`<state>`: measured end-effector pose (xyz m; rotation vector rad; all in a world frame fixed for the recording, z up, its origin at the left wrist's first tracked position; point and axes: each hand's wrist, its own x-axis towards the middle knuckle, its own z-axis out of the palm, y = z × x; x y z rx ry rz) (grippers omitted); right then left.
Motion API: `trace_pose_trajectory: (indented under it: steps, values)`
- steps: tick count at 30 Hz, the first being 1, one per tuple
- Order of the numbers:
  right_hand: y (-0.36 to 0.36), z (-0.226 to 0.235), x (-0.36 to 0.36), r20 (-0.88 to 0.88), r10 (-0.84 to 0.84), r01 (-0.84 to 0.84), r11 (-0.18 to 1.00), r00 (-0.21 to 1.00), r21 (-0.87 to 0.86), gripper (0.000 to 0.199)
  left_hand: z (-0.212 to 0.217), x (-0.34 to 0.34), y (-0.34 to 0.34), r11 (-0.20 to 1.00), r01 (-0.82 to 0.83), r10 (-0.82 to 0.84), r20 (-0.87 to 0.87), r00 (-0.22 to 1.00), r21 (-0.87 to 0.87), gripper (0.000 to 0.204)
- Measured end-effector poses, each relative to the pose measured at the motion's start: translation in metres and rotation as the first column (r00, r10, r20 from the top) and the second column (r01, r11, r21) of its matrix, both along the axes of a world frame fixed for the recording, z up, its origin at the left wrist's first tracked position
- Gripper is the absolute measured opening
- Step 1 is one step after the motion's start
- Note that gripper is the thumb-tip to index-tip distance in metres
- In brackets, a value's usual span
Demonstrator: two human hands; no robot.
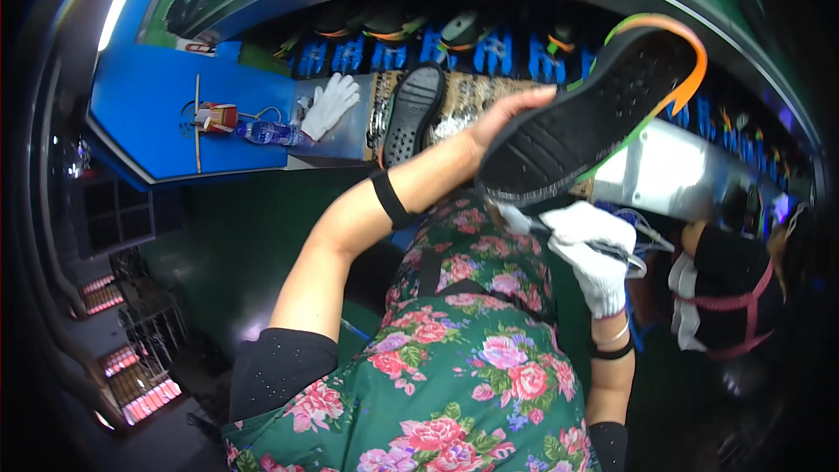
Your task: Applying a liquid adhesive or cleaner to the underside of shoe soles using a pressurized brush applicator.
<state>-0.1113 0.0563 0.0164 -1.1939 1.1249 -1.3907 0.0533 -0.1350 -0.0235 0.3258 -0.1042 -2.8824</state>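
My left hand, bare, grips a black shoe sole at its edge and holds it up, tilted, above the bench edge. An orange and green rim runs round the sole's upper end. My right hand, in a white knit glove, is closed round a slim tool with a pale tip. That tip is close to the sole's lower end; whether they touch I cannot tell. Part of the tool is hidden by the gloved fingers. Another black sole lies on the bench to the left.
A white glove and a blue-tinted bottle lie left on the bench, near a small red box and a thin stick on a blue panel. Behind, blue holders carry shoe parts. A person is at the right.
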Motion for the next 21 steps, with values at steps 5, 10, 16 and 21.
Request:
trace_pose_trajectory:
  steps: [5, 10, 16, 21]
  values:
    - [-0.017, 0.012, -0.013, -0.296, -0.096, 0.130, 0.986, 0.950, 0.100, 0.011, -0.003, 0.008, 0.047, 0.991, -0.126, 0.120, 0.102, 0.987, 0.053, 0.062]
    - [-0.047, 0.014, -0.035, -0.647, -0.432, 0.319, 0.901, 0.628, -0.293, 0.015, -0.019, 0.020, 0.076, 0.982, -0.123, 0.135, -0.078, 0.988, 0.141, 0.058]
    - [-0.041, 0.025, 0.043, -0.707, -0.268, 0.064, 0.952, 0.655, -0.301, 0.013, -0.063, 0.056, 0.080, 0.942, -0.252, 0.309, -0.279, 0.909, 0.221, 0.057]
    - [-0.011, -0.010, 0.010, 0.253, -0.114, 0.102, 0.993, 0.961, 0.058, 0.028, -0.028, 0.092, 0.070, 0.907, -0.400, 0.416, -0.135, 0.899, 0.134, 0.055]
